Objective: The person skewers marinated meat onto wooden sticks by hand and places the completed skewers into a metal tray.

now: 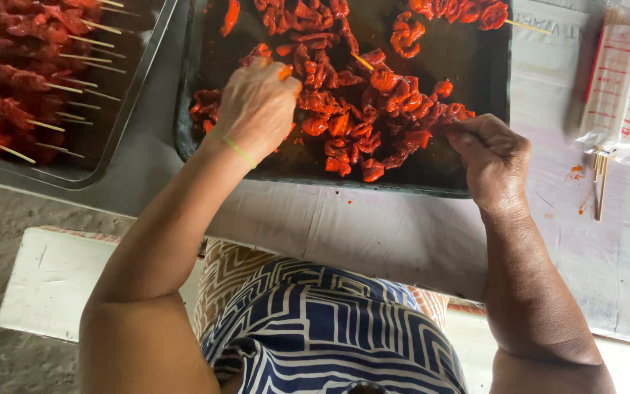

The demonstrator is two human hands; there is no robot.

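Between the fingertips of the left hand (257, 109) sits a small piece of red marinated meat, pinched shut from above over the middle of the dark metal tray (475, 66); a thin yellow-green band circles that wrist. Across the tray, the right hand (491, 162) has its fingers curled tight, clamped on the near end of a loaded skewer (402, 142), whose threaded chunks run leftward from the knuckles toward the tray's centre. Loose marinated meat pieces (329, 76) lie scattered over the tray floor between and beyond both hands, glossy with red sauce. I judge them soft, light and slick, likely to slide under a loose pinch, so a firm fingertip grip across the thickest part of a chunk would serve best, while the stick is stiff but thin and pointed, better held at its bare end. A bare wooden tip pokes up from the heap near the middle, and another finished skewer (461, 11) lies along the far edge. To the left, apart from the dark tray, a second tray of finished skewers (30, 80) stands with its stick ends pointing right. On the right, a clear packet of bamboo sticks (621, 80) rests on the pale table covering (373, 226), with a few loose sticks below it. Nothing blocks either hand; only the crowded, sticky heap itself hampers picking a single piece.
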